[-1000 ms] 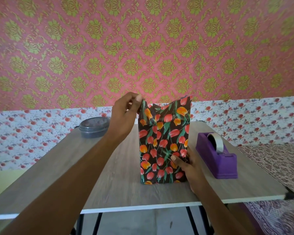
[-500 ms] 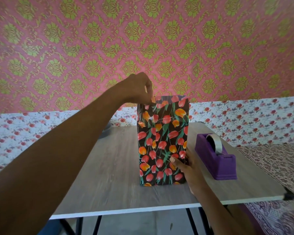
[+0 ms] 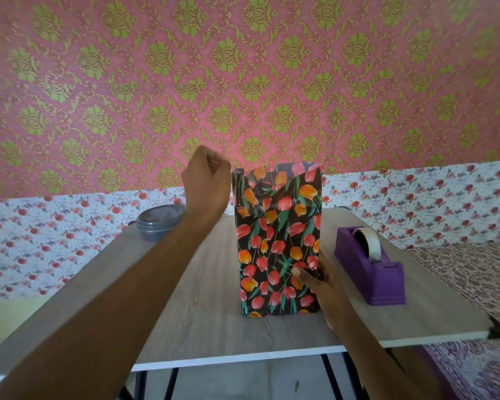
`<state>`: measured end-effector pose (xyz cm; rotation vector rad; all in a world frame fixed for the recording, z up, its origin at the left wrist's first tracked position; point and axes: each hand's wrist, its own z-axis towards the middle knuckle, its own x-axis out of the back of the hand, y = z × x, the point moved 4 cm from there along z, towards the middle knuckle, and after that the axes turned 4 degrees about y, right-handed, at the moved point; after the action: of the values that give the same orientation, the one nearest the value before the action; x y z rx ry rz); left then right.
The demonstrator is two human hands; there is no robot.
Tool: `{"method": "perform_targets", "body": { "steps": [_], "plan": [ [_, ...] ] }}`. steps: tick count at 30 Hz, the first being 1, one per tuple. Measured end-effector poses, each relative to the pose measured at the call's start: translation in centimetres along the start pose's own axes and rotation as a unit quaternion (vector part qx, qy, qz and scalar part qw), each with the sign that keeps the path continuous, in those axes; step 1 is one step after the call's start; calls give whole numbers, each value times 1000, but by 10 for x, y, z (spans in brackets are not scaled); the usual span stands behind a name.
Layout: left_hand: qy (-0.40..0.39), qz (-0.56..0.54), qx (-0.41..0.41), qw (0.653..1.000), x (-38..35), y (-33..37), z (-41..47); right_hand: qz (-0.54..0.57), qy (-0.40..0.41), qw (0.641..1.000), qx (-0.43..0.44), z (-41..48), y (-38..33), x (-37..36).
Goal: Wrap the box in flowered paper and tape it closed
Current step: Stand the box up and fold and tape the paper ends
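At the middle of the wood-grain worktop (image 3: 202, 313), the tall upright box (image 3: 277, 255) stands on end, sheathed all round in glossy black flowered paper (image 3: 283, 203) printed with red and orange tulips. At the top the paper rises past the box as an open, uneven collar, not yet folded down. I see no tape on that end.

My right hand (image 3: 315, 280) is clamped on the box low at its right edge, thumb flat on the front face and fingers round the side out of view. My left hand (image 3: 207, 180) sits at the upper left edge of the collar with its fingers curled. Its back hides the fingertips, so I cannot tell whether they pinch the paper or merely lie beside it.

Assessment:
- The box looks stiff and probably light, and standing on its narrow end it could tip, so the low steadying grip should be kept.
- The paper is thin and shiny, and likely to slip, crease or tear if pulled hard.
- I would take the collar by its edges and press each fold against the box rim.

A purple tape dispenser (image 3: 370, 269) stands near the box's right. A grey round lidded tub (image 3: 159, 222) sits at the far left.
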<state>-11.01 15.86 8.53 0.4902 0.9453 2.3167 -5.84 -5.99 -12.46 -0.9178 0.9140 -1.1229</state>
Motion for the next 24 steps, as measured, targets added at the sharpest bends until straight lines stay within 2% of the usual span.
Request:
{"method": "perform_targets", "body": {
  "steps": [2, 5, 8, 12, 16, 19, 22, 24],
  "plan": [
    [4, -25, 0, 1000, 0, -10, -22, -4, 6, 1000, -3, 0, 0, 0],
    [-37, -61, -37, 997, -6, -17, -40, -17, 16, 1000, -4, 0, -1, 1],
    [-74, -57, -76, 993, -12, -18, -46, -18, 17, 1000, -3, -1, -2, 1],
    [-110, -63, -76, 989, -16, -21, -42, -17, 13, 1000, -2, -1, -2, 1],
    [-178, -14, -105, 978, -19, -16, -37, -20, 14, 1000, -7, -1, -2, 1],
    [-231, 6, -66, 971, -24, -17, -34, -17, 16, 1000, -10, 0, 0, 1],
    [-288, -48, 14, 956, -26, -18, -29, -19, 16, 1000, -18, 0, 2, 2],
    [-334, -57, 17, 941, -26, -14, -29, -18, 14, 1000, -22, 0, 2, 2]
  ]
}}
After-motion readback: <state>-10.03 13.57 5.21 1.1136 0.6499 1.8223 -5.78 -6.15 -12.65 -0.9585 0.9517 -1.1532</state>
